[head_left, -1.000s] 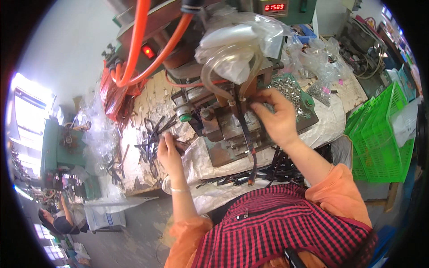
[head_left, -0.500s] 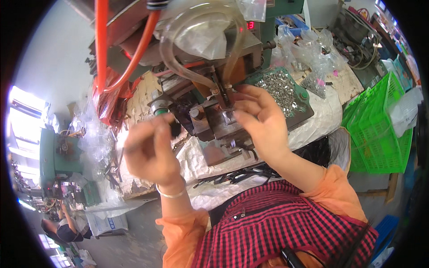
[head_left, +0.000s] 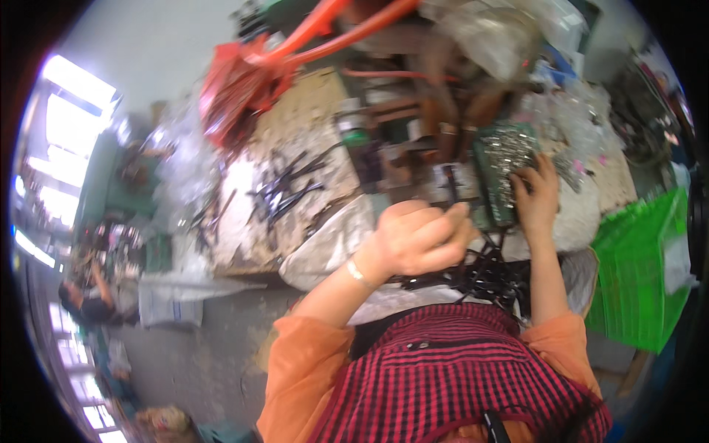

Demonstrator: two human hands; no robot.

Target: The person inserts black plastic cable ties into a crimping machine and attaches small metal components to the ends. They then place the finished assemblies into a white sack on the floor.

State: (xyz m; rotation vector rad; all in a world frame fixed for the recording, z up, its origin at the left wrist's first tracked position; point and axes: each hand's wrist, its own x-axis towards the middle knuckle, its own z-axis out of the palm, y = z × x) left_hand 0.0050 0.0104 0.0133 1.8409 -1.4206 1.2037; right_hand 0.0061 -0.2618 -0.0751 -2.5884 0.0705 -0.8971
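My left hand (head_left: 425, 238) is closed in front of the machine (head_left: 443, 136), fingers pinched together. A thin dark strip (head_left: 451, 184) rises from its fingertips toward the machine's work spot; blur hides its exact kind. My right hand (head_left: 543, 198) reaches to the green tray (head_left: 487, 181), at the right of the machine. Its bent fingers are slightly apart at the small shiny metal pieces (head_left: 509, 148) heaped there. Whether a piece is between those fingertips is too blurred to see. A tangle of black strips (head_left: 491, 273) lies below my left hand, near my apron.
More black strips (head_left: 288, 188) are scattered on the worn bench (head_left: 325, 103) at left. A red plastic bag (head_left: 240, 96) and orange hoses (head_left: 317, 29) are behind them. Clear bags (head_left: 576, 118) sit at the back right, with a green crate (head_left: 642, 273) beside the bench. A person (head_left: 92, 295) works far left.
My right hand has left the machine's work spot and moved right to the metal pieces. My left hand has come from the left to the machine's front. The view has shifted left.
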